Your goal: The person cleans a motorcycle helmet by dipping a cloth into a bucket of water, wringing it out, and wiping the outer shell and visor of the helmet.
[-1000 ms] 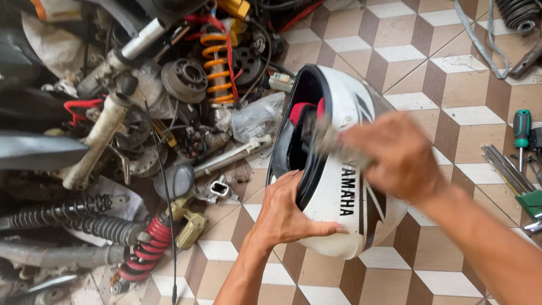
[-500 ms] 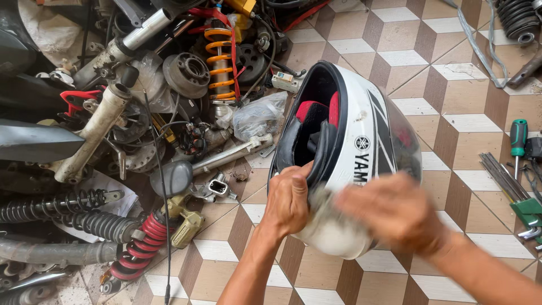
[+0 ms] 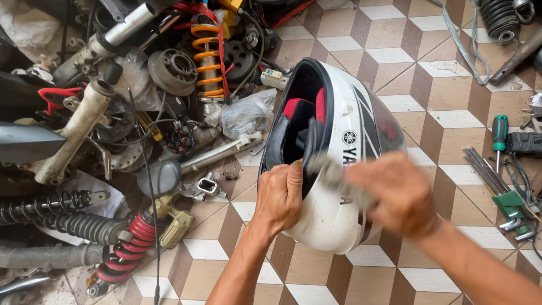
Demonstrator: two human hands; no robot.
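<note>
Right hand (image 3: pixel 398 195), blurred, lower right: finger state unreadable, over helmet (image 3: pixel 344 152) side. Left hand (image 3: pixel 278 197), centre: fingers curled, gripping helmet rim. Helmet white, black-grey stripes, red-black lining, scuffed, on tiled floor (image 3: pixel 429 85), frame centre. Orange spring (image 3: pixel 207 59) upper left.

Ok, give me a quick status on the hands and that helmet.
Left hand grips the white helmet at its opening rim. Right hand blurred against the shell, holding something greyish, unclear what. Scrap parts pile beside the helmet, not touching.
</note>
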